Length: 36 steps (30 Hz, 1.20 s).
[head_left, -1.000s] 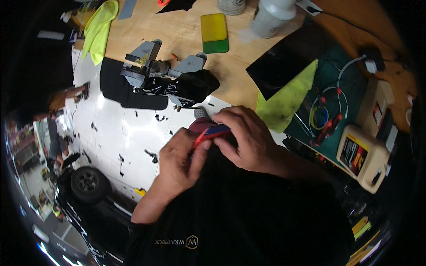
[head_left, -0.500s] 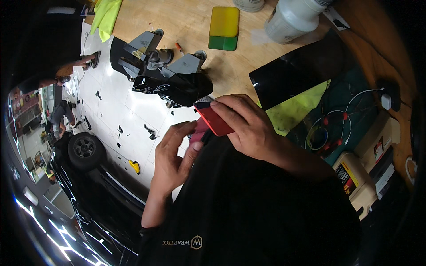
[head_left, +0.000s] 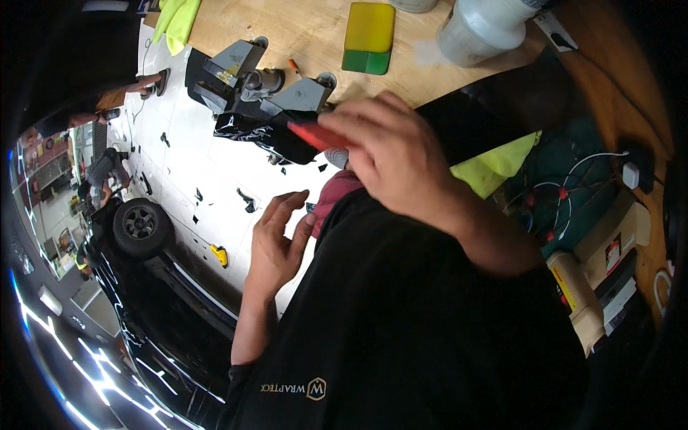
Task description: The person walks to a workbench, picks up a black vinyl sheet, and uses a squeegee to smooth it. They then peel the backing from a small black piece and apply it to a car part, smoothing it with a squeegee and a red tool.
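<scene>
Red squeegee (head_left: 315, 136) in the right hand (head_left: 394, 158), near a glossy black part (head_left: 283, 140) on a grey clamp stand (head_left: 302, 97).
If the squeegee's edge meets the part tilted or too hard, it could scratch it; the part might also swivel, as no hand steadies it. From the middle of the view, the squeegee is at 11 o'clock, the part nearer 10; blur hides whether they touch. The right hand, at 1 o'clock, grips the squeegee narrowly. The left hand (head_left: 274, 247), at 8 o'clock, holds nothing, thumb and fingers fairly wide apart.
</scene>
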Motion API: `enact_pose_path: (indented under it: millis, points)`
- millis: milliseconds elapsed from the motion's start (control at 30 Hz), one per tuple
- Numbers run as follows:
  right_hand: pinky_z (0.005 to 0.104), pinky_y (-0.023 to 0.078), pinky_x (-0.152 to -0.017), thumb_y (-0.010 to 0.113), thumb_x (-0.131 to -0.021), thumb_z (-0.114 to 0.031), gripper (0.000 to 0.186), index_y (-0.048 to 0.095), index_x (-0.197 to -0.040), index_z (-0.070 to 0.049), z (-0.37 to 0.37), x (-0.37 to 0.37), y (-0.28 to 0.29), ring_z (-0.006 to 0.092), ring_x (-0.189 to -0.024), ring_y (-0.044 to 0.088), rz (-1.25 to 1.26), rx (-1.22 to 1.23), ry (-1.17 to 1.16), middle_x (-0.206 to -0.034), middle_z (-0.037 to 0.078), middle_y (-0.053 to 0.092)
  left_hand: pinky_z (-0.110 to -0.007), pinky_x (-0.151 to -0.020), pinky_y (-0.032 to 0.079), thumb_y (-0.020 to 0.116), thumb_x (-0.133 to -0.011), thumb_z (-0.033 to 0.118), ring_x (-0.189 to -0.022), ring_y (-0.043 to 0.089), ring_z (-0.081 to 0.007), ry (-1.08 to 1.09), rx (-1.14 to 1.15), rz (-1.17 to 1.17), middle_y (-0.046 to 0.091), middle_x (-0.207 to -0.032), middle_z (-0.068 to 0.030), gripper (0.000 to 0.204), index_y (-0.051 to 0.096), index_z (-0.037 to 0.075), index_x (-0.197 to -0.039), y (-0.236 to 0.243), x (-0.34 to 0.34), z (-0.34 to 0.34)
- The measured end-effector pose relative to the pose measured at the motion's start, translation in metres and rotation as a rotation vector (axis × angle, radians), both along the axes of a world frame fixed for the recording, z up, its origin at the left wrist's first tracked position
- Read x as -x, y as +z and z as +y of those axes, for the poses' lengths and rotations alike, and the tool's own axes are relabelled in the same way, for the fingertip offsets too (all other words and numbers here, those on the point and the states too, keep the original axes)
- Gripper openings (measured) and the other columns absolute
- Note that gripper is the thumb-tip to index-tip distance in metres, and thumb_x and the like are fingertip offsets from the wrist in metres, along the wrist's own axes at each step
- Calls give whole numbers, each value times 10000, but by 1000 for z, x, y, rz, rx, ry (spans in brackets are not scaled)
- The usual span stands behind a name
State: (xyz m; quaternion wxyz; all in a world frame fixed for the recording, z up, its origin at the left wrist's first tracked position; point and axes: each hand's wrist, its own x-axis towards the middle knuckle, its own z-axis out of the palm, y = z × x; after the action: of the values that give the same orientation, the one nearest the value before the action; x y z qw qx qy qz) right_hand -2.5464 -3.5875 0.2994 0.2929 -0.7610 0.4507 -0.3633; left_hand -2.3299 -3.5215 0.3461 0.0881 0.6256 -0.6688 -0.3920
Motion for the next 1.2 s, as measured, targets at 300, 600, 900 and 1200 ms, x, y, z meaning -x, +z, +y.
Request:
enact_pose_path:
  millis: [300,600,900,1200]
  points:
    - [386,502,-819,621,-841,-92,213,655,-998,48,-31,-3,11,250,-864,619,189,63,114,-886,169,659,-392,-864,510,607,-930,172,-991,654,-310,83,104,20,655,-1076,-204,282,625,-40,-1115,-3,-6,-15]
    - [337,536,-642,650,-838,-147,160,660,-817,12,-27,5,9,188,-638,637,62,-51,64,-712,136,649,-389,-864,512,597,-938,202,-993,651,-294,106,74,-87,655,-1075,-199,304,630,-34,-1127,-1,-6,-14]
    - [411,519,-672,613,-803,-154,190,653,-810,32,-82,-8,24,349,-709,666,116,-266,127,-720,234,631,-329,-900,475,597,-954,226,-1029,609,-224,421,93,290,609,-1131,-162,521,433,-65,-1353,-12,-2,-36]
    - [320,479,-703,652,-831,-112,363,605,-1186,-49,31,-19,-12,207,-868,527,173,313,-101,-997,89,561,-288,-764,446,626,-901,131,-840,556,-141,490,-48,777,576,-948,-68,221,530,10,-1058,-33,-34,-71]
